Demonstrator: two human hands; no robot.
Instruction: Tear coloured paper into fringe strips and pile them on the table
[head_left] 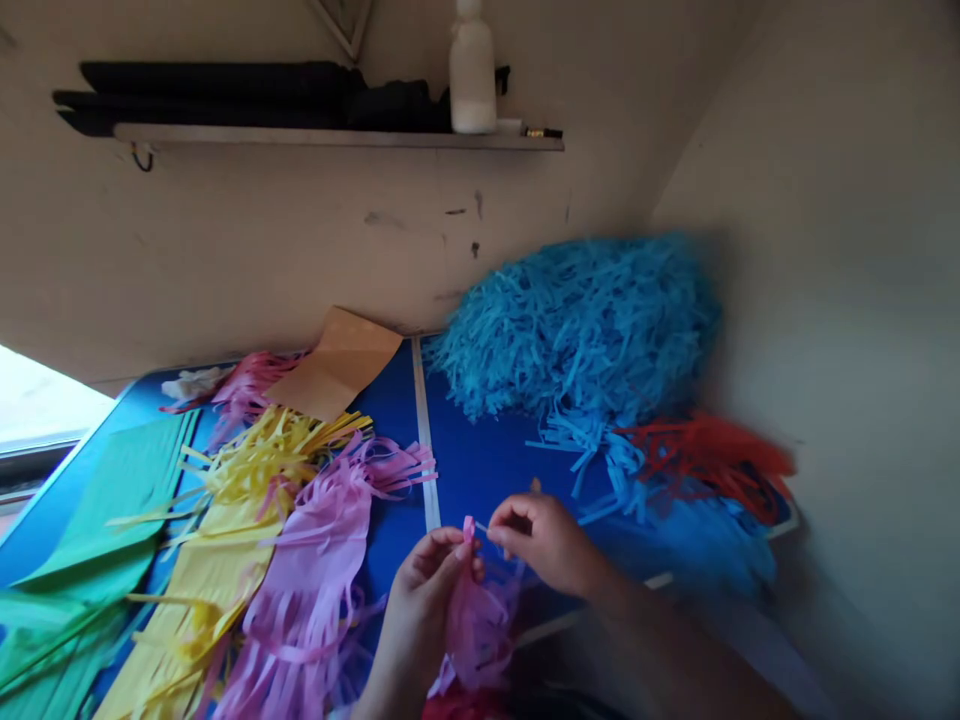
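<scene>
My left hand [427,590] is closed around the gathered top of a pink fringed paper tassel [480,625], whose strips hang down toward me. My right hand [544,540] pinches a thin pale strand [481,527] at the tassel's twisted pink tip [469,527]. Both hands meet low in the middle of the view, above a blue table [480,470].
A big heap of blue shredded paper [577,320] lies at the back right, red shreds [705,455] beside it. Pink [330,540], yellow [247,500] and green [97,520] fringed sheets cover the left. A brown envelope [337,365] leans on the wall. A shelf [337,138] carries a white bottle [472,70].
</scene>
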